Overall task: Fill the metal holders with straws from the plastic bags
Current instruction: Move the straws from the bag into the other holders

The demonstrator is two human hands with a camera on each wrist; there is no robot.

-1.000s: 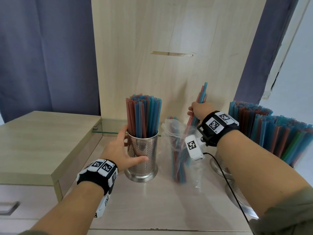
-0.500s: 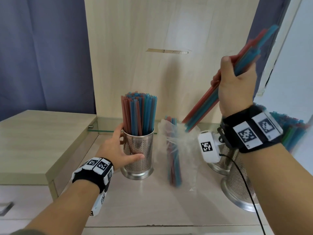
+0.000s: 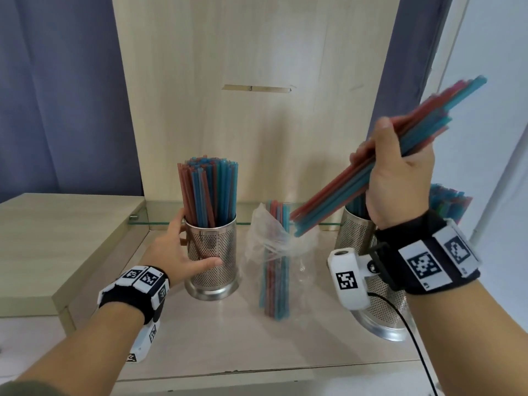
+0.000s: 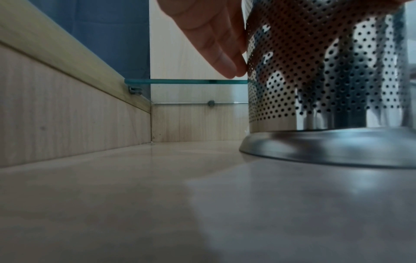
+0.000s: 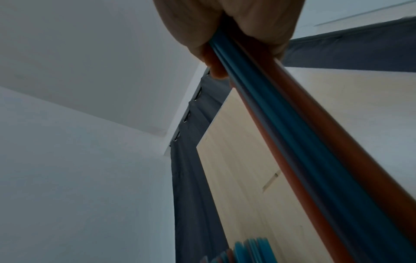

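Head view: our right hand [image 3: 400,178] is gripping a slanted straw bundle [image 3: 380,164] above the plastic bag [image 3: 281,241]; our left hand [image 3: 177,252] is clasping the near-full holder [image 3: 211,252] mid-counter. We are risking spilled straws if the bundle jams.

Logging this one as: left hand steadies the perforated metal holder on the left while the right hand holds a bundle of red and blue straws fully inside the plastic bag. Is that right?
Not quite. The bundle of straws is lifted clear of the plastic bag, held tilted in the air in the right hand; the head view shows this. The rest stands: the left hand steadies the perforated metal holder.
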